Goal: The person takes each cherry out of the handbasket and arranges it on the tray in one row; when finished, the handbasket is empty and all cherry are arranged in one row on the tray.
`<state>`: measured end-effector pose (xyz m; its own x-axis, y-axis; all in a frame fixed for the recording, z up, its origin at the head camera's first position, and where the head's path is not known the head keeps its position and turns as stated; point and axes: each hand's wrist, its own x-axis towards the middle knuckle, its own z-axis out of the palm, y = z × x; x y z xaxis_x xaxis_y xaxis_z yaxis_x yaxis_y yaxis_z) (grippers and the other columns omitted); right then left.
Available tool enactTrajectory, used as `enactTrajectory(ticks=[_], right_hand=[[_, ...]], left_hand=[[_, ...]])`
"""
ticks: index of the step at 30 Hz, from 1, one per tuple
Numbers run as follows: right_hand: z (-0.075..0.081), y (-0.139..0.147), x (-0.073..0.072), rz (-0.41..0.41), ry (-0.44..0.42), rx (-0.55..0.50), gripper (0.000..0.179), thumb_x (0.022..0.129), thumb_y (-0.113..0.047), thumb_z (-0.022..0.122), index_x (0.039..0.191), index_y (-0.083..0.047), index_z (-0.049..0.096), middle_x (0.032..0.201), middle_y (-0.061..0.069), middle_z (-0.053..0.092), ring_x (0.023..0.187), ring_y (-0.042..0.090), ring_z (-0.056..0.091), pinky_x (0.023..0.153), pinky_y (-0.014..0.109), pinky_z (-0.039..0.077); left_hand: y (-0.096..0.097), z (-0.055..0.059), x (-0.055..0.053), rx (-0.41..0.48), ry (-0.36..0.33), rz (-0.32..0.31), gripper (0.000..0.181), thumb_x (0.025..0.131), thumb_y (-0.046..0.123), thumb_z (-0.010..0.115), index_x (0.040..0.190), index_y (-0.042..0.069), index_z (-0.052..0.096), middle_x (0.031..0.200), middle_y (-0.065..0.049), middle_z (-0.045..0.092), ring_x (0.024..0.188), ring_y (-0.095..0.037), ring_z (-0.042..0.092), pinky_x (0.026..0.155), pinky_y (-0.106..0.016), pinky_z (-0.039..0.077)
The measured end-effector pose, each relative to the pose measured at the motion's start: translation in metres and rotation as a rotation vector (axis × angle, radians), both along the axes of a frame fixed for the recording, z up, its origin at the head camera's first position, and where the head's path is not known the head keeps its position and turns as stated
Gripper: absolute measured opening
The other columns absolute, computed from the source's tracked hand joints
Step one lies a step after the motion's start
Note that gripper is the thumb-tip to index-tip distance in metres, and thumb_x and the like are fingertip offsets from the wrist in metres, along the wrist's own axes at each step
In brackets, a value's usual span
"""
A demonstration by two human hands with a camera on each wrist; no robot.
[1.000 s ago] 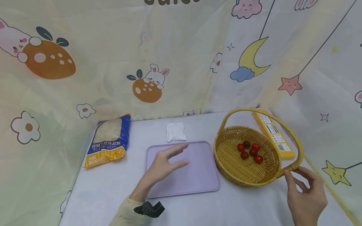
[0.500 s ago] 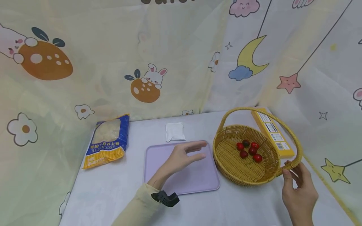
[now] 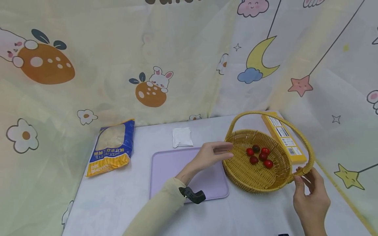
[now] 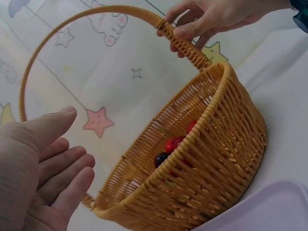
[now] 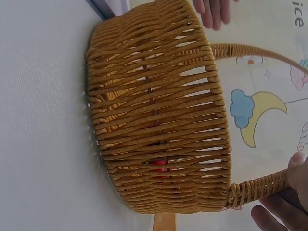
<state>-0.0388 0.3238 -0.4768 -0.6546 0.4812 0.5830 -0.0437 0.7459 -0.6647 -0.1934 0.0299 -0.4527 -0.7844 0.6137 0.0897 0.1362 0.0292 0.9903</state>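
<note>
A woven wicker basket (image 3: 245, 170) stands on the white table at the right, its handle (image 4: 48, 39) arching over it. Several small round fruits (image 3: 262, 156), red to dark red, lie inside. My right hand (image 3: 313, 198) pinches the lower right end of the handle between thumb and fingers, close above the rim. My left hand (image 3: 210, 154) is at the basket's left rim, overlapping it in the head view. Its fingers are extended, thumb apart, with nothing held; the left wrist view shows this hand (image 4: 43, 178) beside the handle's other end.
A lilac tray (image 3: 168, 170) lies left of the basket, under my left forearm. Behind the tray is a white packet (image 3: 182, 137). A blue and yellow pasta bag (image 3: 111, 147) lies far left. Behind the basket lies a yellow box (image 3: 287, 141), near the curtain.
My left hand has moved right across the tray to the basket's left rim. My right hand stays at the handle's right end, its fingers closer around it. The basket has not visibly moved.
</note>
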Motion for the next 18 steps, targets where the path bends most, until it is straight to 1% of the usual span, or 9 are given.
enactTrajectory(ticks=[2, 6, 8, 10, 13, 14, 17, 18], right_hand=[[-0.001, 0.001, 0.000, -0.007, 0.000, 0.001, 0.062, 0.093, 0.007, 0.072, 0.150, -0.008, 0.052, 0.128, 0.021, 0.068, 0.115, -0.025, 0.046, 0.099, 0.001, 0.040], [0.001, 0.002, 0.000, 0.003, 0.004, 0.006, 0.063, 0.093, 0.007, 0.072, 0.150, -0.008, 0.052, 0.128, 0.021, 0.068, 0.116, -0.024, 0.047, 0.099, 0.001, 0.041], [0.002, 0.002, 0.000, 0.009, 0.004, 0.008, 0.062, 0.093, 0.006, 0.072, 0.150, -0.008, 0.052, 0.128, 0.022, 0.068, 0.116, -0.024, 0.047, 0.099, 0.002, 0.041], [0.002, 0.001, 0.000, 0.008, 0.003, 0.009, 0.061, 0.094, 0.006, 0.071, 0.150, -0.007, 0.052, 0.128, 0.021, 0.068, 0.117, -0.024, 0.047, 0.099, 0.001, 0.041], [0.002, 0.000, 0.000, 0.006, 0.001, 0.011, 0.060, 0.095, 0.005, 0.070, 0.151, -0.008, 0.051, 0.129, 0.022, 0.068, 0.117, -0.025, 0.046, 0.099, 0.001, 0.041], [0.002, 0.000, 0.000, 0.005, 0.002, 0.011, 0.060, 0.095, 0.005, 0.070, 0.151, -0.007, 0.051, 0.129, 0.022, 0.068, 0.117, -0.025, 0.046, 0.099, 0.001, 0.041], [0.001, 0.000, 0.001, 0.010, 0.003, 0.011, 0.060, 0.095, 0.005, 0.070, 0.151, -0.007, 0.051, 0.129, 0.023, 0.068, 0.117, -0.024, 0.046, 0.099, 0.002, 0.041], [0.001, 0.000, 0.001, 0.012, 0.009, 0.012, 0.060, 0.095, 0.006, 0.070, 0.151, -0.007, 0.051, 0.129, 0.017, 0.069, 0.118, -0.024, 0.047, 0.099, 0.002, 0.042]], left_hand=[[0.009, -0.002, -0.002, -0.011, -0.012, -0.009, 0.051, 0.095, 0.026, 0.079, 0.141, 0.009, 0.066, 0.138, -0.008, 0.070, 0.126, -0.019, 0.068, 0.098, -0.022, 0.055], [0.027, -0.002, -0.005, -0.023, -0.039, -0.033, 0.050, 0.096, 0.027, 0.078, 0.141, 0.011, 0.066, 0.136, -0.007, 0.071, 0.116, -0.004, 0.070, 0.096, -0.021, 0.055], [0.035, -0.002, -0.006, -0.028, -0.048, -0.044, 0.048, 0.096, 0.028, 0.078, 0.140, 0.011, 0.067, 0.135, -0.006, 0.072, 0.112, 0.000, 0.070, 0.095, -0.021, 0.055], [0.044, -0.002, -0.007, -0.042, -0.060, -0.055, 0.047, 0.096, 0.030, 0.078, 0.139, 0.013, 0.068, 0.133, -0.004, 0.073, 0.109, 0.002, 0.070, 0.094, -0.020, 0.055], [0.056, -0.004, -0.008, -0.067, -0.084, -0.059, 0.048, 0.096, 0.033, 0.078, 0.138, 0.013, 0.069, 0.125, 0.005, 0.076, 0.106, 0.002, 0.070, 0.092, -0.019, 0.055], [0.059, -0.004, -0.009, -0.073, -0.093, -0.057, 0.047, 0.095, 0.033, 0.078, 0.138, 0.014, 0.069, 0.122, 0.009, 0.076, 0.105, 0.002, 0.071, 0.092, -0.019, 0.055], [0.069, -0.007, -0.011, -0.078, -0.114, -0.043, 0.043, 0.095, 0.033, 0.078, 0.134, 0.016, 0.072, 0.116, 0.013, 0.077, 0.103, 0.002, 0.071, 0.091, -0.020, 0.054], [0.071, -0.007, -0.012, -0.083, -0.121, -0.035, 0.042, 0.095, 0.033, 0.079, 0.133, 0.017, 0.073, 0.115, 0.014, 0.077, 0.103, 0.002, 0.071, 0.091, -0.020, 0.054]])
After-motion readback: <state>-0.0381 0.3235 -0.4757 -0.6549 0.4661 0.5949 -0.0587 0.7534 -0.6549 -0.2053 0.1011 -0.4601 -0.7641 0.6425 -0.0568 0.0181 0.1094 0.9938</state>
